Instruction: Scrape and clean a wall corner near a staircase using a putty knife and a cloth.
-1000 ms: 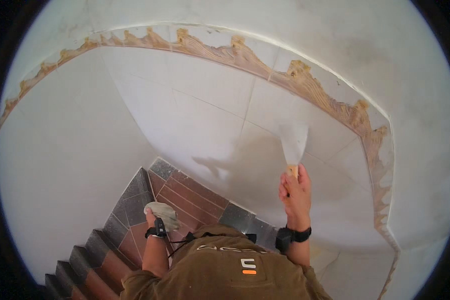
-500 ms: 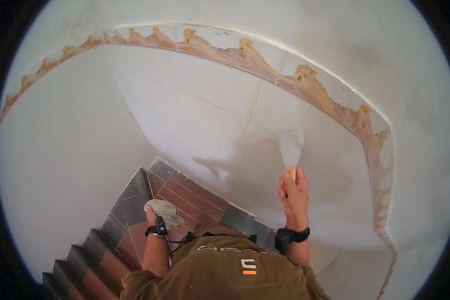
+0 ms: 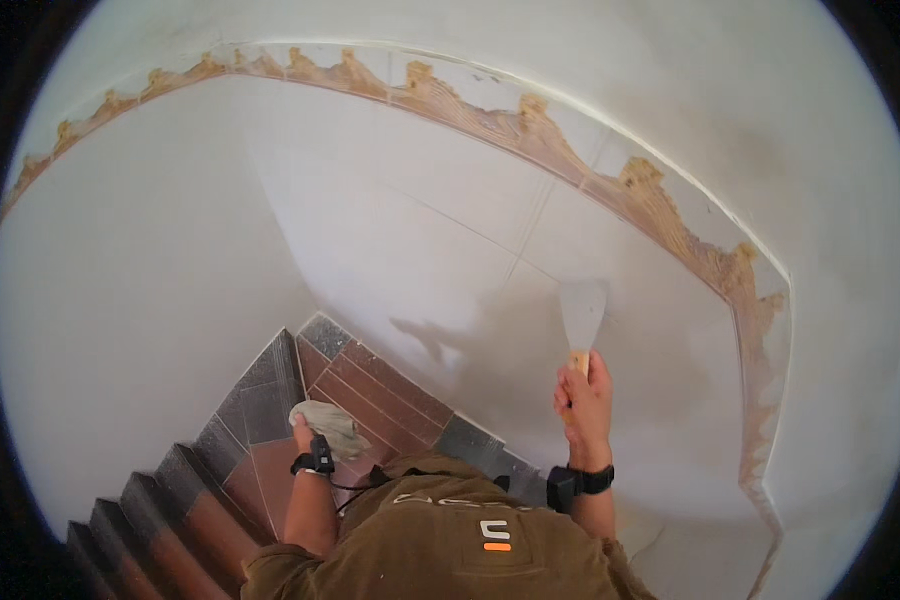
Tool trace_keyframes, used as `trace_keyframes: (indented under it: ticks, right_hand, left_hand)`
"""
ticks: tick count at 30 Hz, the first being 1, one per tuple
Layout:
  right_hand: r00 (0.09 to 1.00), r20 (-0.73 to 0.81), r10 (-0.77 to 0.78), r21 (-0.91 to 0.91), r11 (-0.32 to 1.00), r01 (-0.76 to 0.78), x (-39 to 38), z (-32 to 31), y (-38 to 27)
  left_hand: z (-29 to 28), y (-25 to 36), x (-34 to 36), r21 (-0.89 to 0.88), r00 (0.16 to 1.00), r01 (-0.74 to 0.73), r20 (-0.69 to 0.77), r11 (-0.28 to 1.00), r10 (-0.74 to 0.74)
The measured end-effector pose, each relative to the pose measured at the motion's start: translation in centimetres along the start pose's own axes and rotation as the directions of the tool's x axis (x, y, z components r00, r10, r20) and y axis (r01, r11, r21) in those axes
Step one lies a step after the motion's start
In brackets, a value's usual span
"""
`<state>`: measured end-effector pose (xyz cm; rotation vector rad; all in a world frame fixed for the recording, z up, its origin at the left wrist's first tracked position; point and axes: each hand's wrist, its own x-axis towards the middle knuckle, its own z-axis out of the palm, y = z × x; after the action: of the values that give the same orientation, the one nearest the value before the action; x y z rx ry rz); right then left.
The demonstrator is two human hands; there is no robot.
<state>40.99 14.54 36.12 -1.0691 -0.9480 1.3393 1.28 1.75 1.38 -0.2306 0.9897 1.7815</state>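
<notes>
My right hand (image 3: 586,400) grips the wooden handle of a putty knife (image 3: 583,310). Its wide metal blade points away from me and lies against or close over the white wall tiles (image 3: 440,180); contact cannot be made out for certain. Lower on the left, my left hand (image 3: 302,432) is closed around a crumpled grey-white cloth (image 3: 332,428), held above the stair landing. Most of that hand's fingers are hidden behind the cloth. Both wrists carry dark straps with small devices.
A patterned border strip (image 3: 470,118) in brown and yellow curves across the top of the tiles, with plain wall (image 3: 690,60) above. Red-brown floor tiles (image 3: 370,390) with dark edging form the landing. Steps (image 3: 160,510) run along the lower left.
My right hand and the putty knife have come slightly nearer to me. The view has shifted, so the border and tile lines sit farther right. The left hand still holds the cloth.
</notes>
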Motion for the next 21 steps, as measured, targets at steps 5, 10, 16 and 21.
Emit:
trace_keyframes:
  ticks: [5, 10, 16, 21]
  right_hand:
    - [0.995, 0.076, -0.065, -0.056, 0.996, 0.070, 2.8, 0.5, 0.5]
    - [0.966, 0.230, -0.115, -0.110, 0.984, 0.143, 5.2, 5.0, -0.9]
    - [0.955, 0.285, -0.079, 0.000, 0.997, 0.082, 4.9, 4.7, -1.2]
    - [0.928, 0.369, -0.040, 0.295, 0.952, -0.076, 3.1, 2.5, -1.3]
  left_hand:
    - [1.5, 0.5, -2.7, -0.071, 0.997, 0.065, -0.033, 0.995, -0.068]
    - [1.8, 0.8, -3.2, -0.118, 0.997, 0.069, -0.037, 0.991, -0.073]
    - [1.0, 1.2, -3.6, -0.072, 0.996, 0.059, -0.058, 0.996, -0.063]
    - [5.4, 1.3, -7.3, -0.068, 0.987, 0.003, -0.162, 0.998, -0.014]
